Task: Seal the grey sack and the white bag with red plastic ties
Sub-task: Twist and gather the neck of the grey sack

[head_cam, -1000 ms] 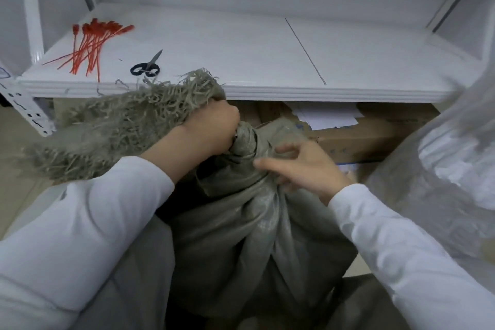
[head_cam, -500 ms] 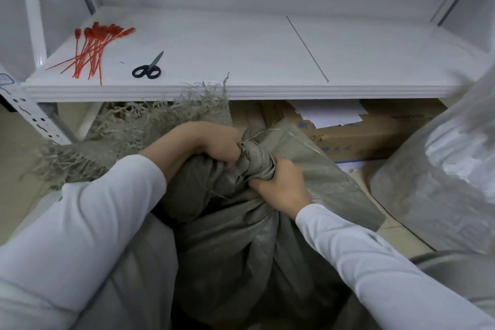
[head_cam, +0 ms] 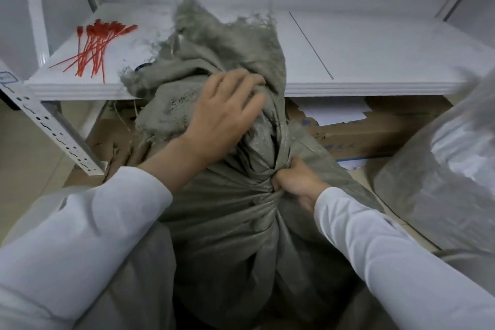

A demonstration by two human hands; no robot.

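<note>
grey sack [head_cam: 241, 236] stands between my arms, neck twisted into a rope just under my left hand [head_cam: 222, 118]. Right hand [head_cam: 297, 185] is closed tight on that twisted neck, pinching it at the narrowest point. Left hand is spread open, fingers splayed, palm pressed on the loose frayed top above the twist, not gripping anything

handling, my read: woven plastic cloth, soft and floppy, a bit slick, frayed edge sheds strands. Body looks full and probably heavy, so no lifting by the neck. The twist will likely unwind if the right hand lets go. Best hold is right where the right hand is, at the pinch; the tie should go just above or below that fist

red plastic ties [head_cam: 96, 48] lie in a fanned pile on the shelf [head_cam: 375, 61], up and to the left of my left hand, well apart from it. Left hand is the free one for fetching. Ties look thin, stiff, light; pick one by the head end

white bag [head_cam: 442, 182] sits to the right of my right hand, near it, not touching, still untied as far as I can see. Cardboard box [head_cam: 388, 128] under the shelf beyond the right hand
</note>
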